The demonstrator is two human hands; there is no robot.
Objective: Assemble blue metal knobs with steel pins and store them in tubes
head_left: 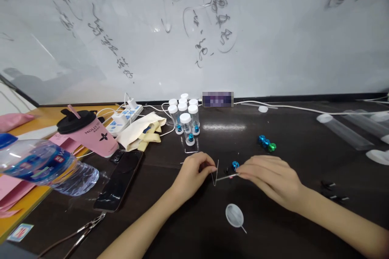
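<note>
While, in head view, the left hand [192, 174] pinches a bent wire [216, 173] above the counter [185, 232], the right hand [272, 178] has its fingers closed on a thin rod [226, 177], tip at the wire, contact unclear. Blue part [235, 165] just beside right fingertips; capped tubes [186, 130] beyond left hand.

Bench [188, 238], back edge: upright capped vials [186, 129] obstruct left of middle. Left edge: phone [120, 182], bottle [45, 166], blocking. Centre: left hand [193, 170], right hand [272, 176]. Passages: between green piece [272, 147] and clear tube [349, 134]; front middle, around white disc [234, 215].
</note>
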